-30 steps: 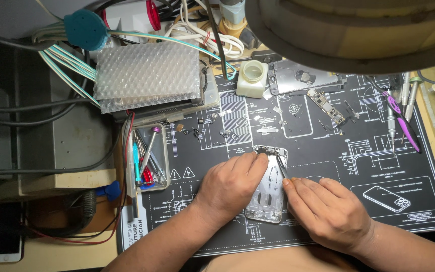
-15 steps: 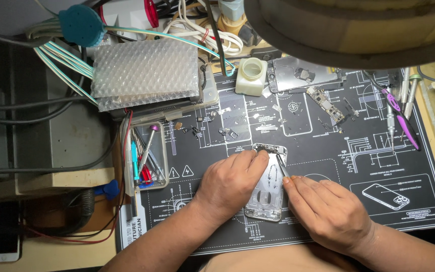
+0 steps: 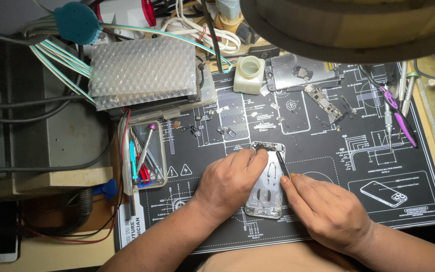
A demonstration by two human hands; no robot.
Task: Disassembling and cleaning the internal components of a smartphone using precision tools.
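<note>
Left hand (image 3: 230, 182) pressed flat over the open phone frame (image 3: 267, 194), fingertips at its top edge, pinning it to the dark repair mat (image 3: 328, 166). Right hand (image 3: 328, 211) just beside, pinched narrow around thin tweezers (image 3: 282, 167) touching the frame's inside. Beyond the fingertips: white pot (image 3: 250, 74), circuit board (image 3: 323, 102).

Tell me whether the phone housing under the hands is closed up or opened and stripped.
Opened and stripped. The phone housing lies flat on the black mat with its bare metal interior facing up, no screen on it.
</note>
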